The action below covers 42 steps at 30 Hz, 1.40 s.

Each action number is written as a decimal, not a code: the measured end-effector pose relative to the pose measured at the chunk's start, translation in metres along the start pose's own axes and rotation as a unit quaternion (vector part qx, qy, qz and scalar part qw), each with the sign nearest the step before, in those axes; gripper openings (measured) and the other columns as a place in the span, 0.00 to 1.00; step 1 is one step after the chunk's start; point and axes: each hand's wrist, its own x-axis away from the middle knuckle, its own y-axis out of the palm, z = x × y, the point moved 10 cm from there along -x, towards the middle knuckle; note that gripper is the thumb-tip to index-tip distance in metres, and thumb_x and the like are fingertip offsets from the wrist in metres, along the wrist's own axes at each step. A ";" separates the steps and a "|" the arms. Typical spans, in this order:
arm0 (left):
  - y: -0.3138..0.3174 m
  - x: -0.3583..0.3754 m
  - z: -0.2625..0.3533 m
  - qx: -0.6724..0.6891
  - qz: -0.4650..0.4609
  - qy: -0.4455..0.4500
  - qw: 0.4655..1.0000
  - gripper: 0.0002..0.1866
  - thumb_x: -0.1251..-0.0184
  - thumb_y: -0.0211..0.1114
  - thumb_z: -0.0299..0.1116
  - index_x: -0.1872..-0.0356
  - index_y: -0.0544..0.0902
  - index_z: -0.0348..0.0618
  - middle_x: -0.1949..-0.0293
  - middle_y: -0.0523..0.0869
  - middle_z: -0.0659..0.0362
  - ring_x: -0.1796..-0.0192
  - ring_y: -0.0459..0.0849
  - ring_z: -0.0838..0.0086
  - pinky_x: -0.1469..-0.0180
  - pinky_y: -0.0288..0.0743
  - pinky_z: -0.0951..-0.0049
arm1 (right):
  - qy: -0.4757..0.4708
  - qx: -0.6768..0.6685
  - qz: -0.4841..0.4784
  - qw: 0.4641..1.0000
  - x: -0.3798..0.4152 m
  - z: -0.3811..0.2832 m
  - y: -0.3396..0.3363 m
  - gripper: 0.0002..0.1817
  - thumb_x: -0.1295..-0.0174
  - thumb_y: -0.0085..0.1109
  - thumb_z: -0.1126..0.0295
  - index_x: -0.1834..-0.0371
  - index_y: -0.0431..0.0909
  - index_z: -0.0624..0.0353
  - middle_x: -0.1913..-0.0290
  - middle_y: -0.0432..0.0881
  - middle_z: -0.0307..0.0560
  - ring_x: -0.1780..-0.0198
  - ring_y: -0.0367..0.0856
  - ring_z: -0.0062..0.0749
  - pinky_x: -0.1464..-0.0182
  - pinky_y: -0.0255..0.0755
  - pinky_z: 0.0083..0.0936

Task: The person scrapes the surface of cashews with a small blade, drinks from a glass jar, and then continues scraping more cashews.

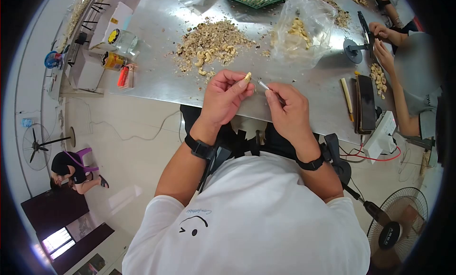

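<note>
Between the thumb and fingers of my left hand (222, 96) is a pale cashew nut (247, 77), held over the front edge of the metal table. My right hand (289, 106) grips a slim tool with a silvery metal end (264, 86), its tip pointing at the nut with a small gap between. The fingers cover most of the tool's handle. Just beyond my left hand, peeled cashews (204, 57) lie at the near side of a heap of brown skin flakes (209, 37). A clear plastic bag (304, 35) with cashews in it sits farther back on the right.
A green basket (256, 1) of cashews stands at the back. Jars (114, 61) and an orange-red item (124, 77) line the left end. On the right are a dark case (364, 104), a power strip (381, 132) and another person's hands (384, 49). A fan (396, 222) stands behind right.
</note>
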 end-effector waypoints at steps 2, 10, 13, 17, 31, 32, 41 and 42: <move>0.000 0.000 0.001 -0.011 0.003 0.006 1.000 0.05 0.24 0.62 0.19 0.53 0.82 0.38 0.49 0.88 0.52 0.52 0.90 0.69 0.49 0.87 0.69 | 0.003 -0.011 -0.008 1.000 0.001 0.004 0.000 0.06 0.33 0.66 0.74 0.56 0.86 0.61 0.64 0.86 0.52 0.66 0.85 0.45 0.62 0.77 0.34; 0.001 -0.002 0.000 -0.051 0.016 0.030 0.998 0.04 0.23 0.61 0.20 0.53 0.82 0.38 0.50 0.88 0.51 0.52 0.90 0.68 0.51 0.87 0.69 | -0.024 -0.008 -0.021 0.999 -0.007 0.010 -0.002 0.06 0.32 0.65 0.72 0.55 0.85 0.60 0.63 0.85 0.54 0.64 0.85 0.51 0.61 0.78 0.38; 0.001 -0.001 0.001 -0.050 0.031 0.024 0.998 0.05 0.22 0.61 0.20 0.52 0.83 0.38 0.51 0.89 0.50 0.52 0.90 0.68 0.50 0.87 0.69 | -0.019 -0.015 -0.024 0.999 -0.009 0.010 -0.003 0.06 0.32 0.64 0.73 0.55 0.84 0.60 0.64 0.85 0.54 0.64 0.85 0.51 0.62 0.77 0.38; 0.000 0.002 0.002 -0.032 0.051 0.038 0.997 0.07 0.23 0.61 0.19 0.50 0.84 0.37 0.50 0.89 0.49 0.51 0.90 0.68 0.48 0.88 0.69 | -0.028 -0.009 -0.028 0.999 -0.009 0.008 -0.001 0.06 0.32 0.64 0.73 0.55 0.84 0.60 0.64 0.85 0.53 0.65 0.84 0.51 0.63 0.77 0.38; -0.002 0.003 0.001 -0.064 0.029 0.053 0.996 0.10 0.25 0.64 0.18 0.48 0.85 0.36 0.55 0.91 0.52 0.55 0.90 0.71 0.49 0.87 0.70 | -0.010 0.019 -0.018 1.000 -0.001 0.001 0.008 0.06 0.33 0.66 0.73 0.56 0.86 0.60 0.67 0.84 0.51 0.70 0.82 0.43 0.66 0.75 0.33; -0.001 0.003 0.001 -0.071 0.029 0.054 0.996 0.09 0.26 0.64 0.18 0.48 0.85 0.36 0.55 0.91 0.52 0.55 0.90 0.71 0.49 0.87 0.71 | -0.014 0.028 -0.017 0.999 0.000 -0.001 0.007 0.06 0.33 0.66 0.73 0.56 0.86 0.60 0.67 0.84 0.51 0.70 0.82 0.43 0.66 0.75 0.33; -0.004 0.005 0.000 -0.087 0.019 0.031 0.996 0.08 0.26 0.66 0.20 0.49 0.85 0.37 0.56 0.90 0.54 0.58 0.89 0.74 0.54 0.84 0.74 | -0.037 0.071 -0.035 0.996 -0.002 -0.016 0.001 0.05 0.34 0.66 0.74 0.57 0.85 0.61 0.68 0.84 0.51 0.70 0.82 0.43 0.66 0.74 0.32; -0.003 0.005 0.000 -0.075 0.018 0.027 0.997 0.08 0.26 0.66 0.20 0.49 0.85 0.37 0.56 0.90 0.54 0.59 0.89 0.74 0.54 0.84 0.74 | -0.041 0.072 -0.034 0.996 -0.002 -0.018 0.002 0.05 0.34 0.66 0.74 0.58 0.85 0.61 0.68 0.84 0.51 0.70 0.82 0.43 0.66 0.74 0.32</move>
